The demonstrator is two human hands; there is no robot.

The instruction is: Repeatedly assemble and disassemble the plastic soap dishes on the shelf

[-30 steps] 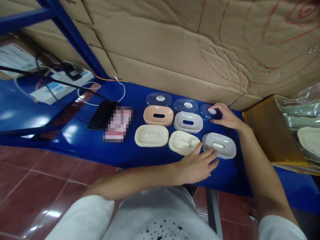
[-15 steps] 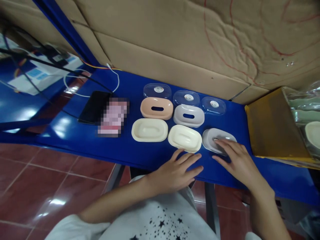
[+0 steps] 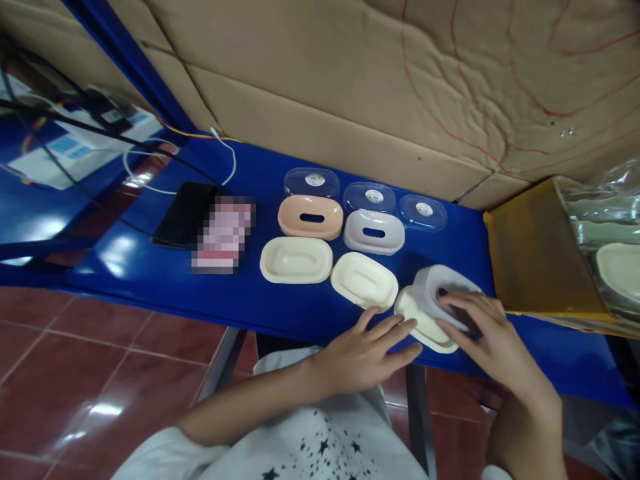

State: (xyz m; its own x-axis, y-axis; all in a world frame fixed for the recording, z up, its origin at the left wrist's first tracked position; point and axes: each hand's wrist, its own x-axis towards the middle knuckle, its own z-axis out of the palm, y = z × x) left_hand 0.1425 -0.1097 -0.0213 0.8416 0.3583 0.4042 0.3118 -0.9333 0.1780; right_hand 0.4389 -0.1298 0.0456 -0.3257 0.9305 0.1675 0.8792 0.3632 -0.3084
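My right hand [image 3: 487,337] grips a pale grey oval soap dish tray [image 3: 440,283] by its centre slot and edge. The tray is tilted above a cream base [image 3: 425,330] at the table's front edge. My left hand [image 3: 377,350] is spread, fingers apart, beside that base and just below another cream base [image 3: 364,281]. A third cream base [image 3: 296,260] lies to the left. Behind them sit a peach slotted tray [image 3: 290,217] and a second grey slotted tray [image 3: 353,233]. Clear lids with round stickers, such as the leftmost lid [image 3: 300,180], line the back.
An open cardboard box [image 3: 545,247] with plastic-wrapped pieces stands on the right. A black flat item [image 3: 177,217] and a blurred pink item [image 3: 223,237] lie left on the blue table [image 3: 130,260]. Cardboard [image 3: 320,100] walls the back; cables run at left.
My right hand has lifted the grey tray off the cream base under it, which now shows nearer the front edge. My left hand has shifted slightly right.
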